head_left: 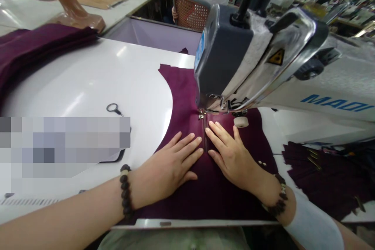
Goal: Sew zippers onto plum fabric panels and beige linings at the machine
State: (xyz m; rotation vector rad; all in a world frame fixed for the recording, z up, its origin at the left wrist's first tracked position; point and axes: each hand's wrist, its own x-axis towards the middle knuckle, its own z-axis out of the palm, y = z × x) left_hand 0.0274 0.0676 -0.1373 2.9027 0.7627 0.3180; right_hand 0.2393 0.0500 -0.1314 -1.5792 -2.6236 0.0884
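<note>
A dark purple fabric piece (181, 86) with a zipper (205, 136) sewn down its middle lies on the white table under the sewing machine's presser foot (201, 115). My left hand (172, 164) lies flat on the fabric just left of the zipper, fingers stretched toward the needle. On the zipper's right side my right hand (231, 152) also presses flat, fingers extended. Both wrists wear dark bead bracelets. Neither hand grips anything.
The grey and white sewing machine (234, 54) fills the right half. A stack of purple fabric (35, 47) sits at the far left, more purple pieces with zippers (322, 172) at the right. A fan base (76, 15) stands behind. Another person sits beyond the table.
</note>
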